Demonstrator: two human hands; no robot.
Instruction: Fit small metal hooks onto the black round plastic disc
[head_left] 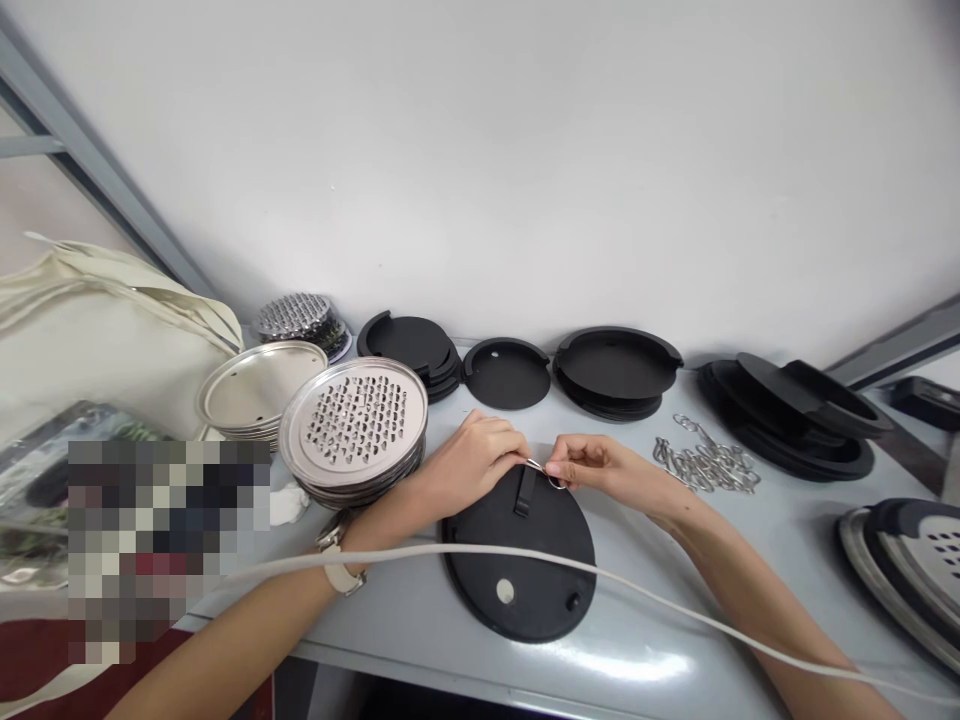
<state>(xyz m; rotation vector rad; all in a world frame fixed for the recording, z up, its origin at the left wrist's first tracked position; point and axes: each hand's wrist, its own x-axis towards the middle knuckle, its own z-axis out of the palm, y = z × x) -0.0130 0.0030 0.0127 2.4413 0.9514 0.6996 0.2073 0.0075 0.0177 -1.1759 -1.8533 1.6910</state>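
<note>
Evidently, left fingers [511, 457] and right fingers [568, 470] in close pinches on a metal ring [535, 465], beside a black disc [495, 530].

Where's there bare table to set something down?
Between the near disc and right forearm, between that forearm and the right-edge stack, and between the disc and left forearm. A cord crosses the view of the first and last. It is crowded along the wall, among black trays, and at left, among graters and plates.

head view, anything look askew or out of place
Yes: the black stack right of the loose metal rings looks askew, its upper pieces tilted and overlapping unevenly instead of lying flat. A white cord also cuts across the view, in front of the black disc.
</note>
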